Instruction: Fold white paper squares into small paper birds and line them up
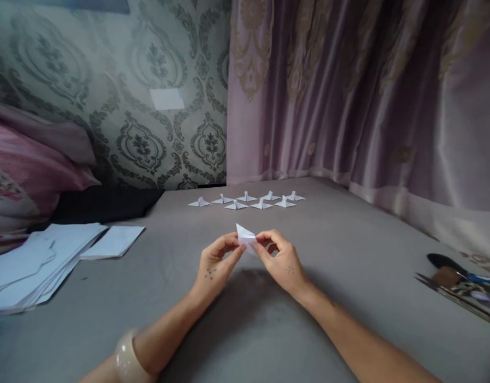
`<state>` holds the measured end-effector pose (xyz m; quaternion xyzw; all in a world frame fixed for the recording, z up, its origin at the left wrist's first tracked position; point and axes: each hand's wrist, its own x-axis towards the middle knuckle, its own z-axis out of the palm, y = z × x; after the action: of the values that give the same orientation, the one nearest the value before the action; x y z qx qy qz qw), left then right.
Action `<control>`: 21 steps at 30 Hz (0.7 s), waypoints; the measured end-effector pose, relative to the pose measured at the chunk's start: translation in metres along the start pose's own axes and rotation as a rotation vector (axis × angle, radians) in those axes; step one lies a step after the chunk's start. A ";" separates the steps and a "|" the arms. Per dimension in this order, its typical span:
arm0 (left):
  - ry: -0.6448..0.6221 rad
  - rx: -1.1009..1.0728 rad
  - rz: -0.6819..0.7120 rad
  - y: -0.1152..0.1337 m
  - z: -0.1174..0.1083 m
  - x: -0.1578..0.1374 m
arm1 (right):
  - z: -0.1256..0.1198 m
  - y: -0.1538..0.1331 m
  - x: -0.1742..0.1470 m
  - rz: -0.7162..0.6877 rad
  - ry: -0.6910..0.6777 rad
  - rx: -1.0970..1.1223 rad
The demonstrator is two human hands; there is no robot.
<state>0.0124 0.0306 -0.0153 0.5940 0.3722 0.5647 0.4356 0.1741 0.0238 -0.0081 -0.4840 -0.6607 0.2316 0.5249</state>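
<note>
A small piece of folded white paper (245,237) is held up above the grey surface, with one pointed corner rising at its upper left. My left hand (219,260) pinches its left side between thumb and fingers. On the other side, my right hand (282,260) grips the paper the same way, fingertips close to the left ones. Beyond my hands, several folded white paper figures (261,204) with spread, wing-like points stand in two loose rows. The lower part of the held paper is partly covered by my thumbs.
To the left lies a stack of white paper sheets (41,260) beside a smaller pile of paper (115,242). Behind them are a black cloth (109,205) and pink bedding (30,170). Scissors and other small items (464,287) lie at right, below a curtain (328,106).
</note>
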 end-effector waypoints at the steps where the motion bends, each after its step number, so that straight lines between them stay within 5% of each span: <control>1: -0.020 0.028 0.034 0.000 0.000 -0.001 | 0.000 0.000 0.000 -0.016 0.002 -0.011; 9: -0.074 0.159 0.185 0.004 -0.002 -0.004 | -0.001 -0.004 -0.001 -0.043 -0.010 0.023; 15: -0.079 -0.150 -0.084 0.012 0.001 -0.003 | -0.003 0.003 0.006 0.316 -0.200 0.454; 21: -0.108 -0.246 -0.200 0.010 0.002 0.000 | -0.008 0.007 0.007 0.367 -0.353 0.646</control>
<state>0.0138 0.0268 -0.0062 0.5253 0.3337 0.5272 0.5786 0.1840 0.0316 -0.0076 -0.3570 -0.5369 0.5963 0.4783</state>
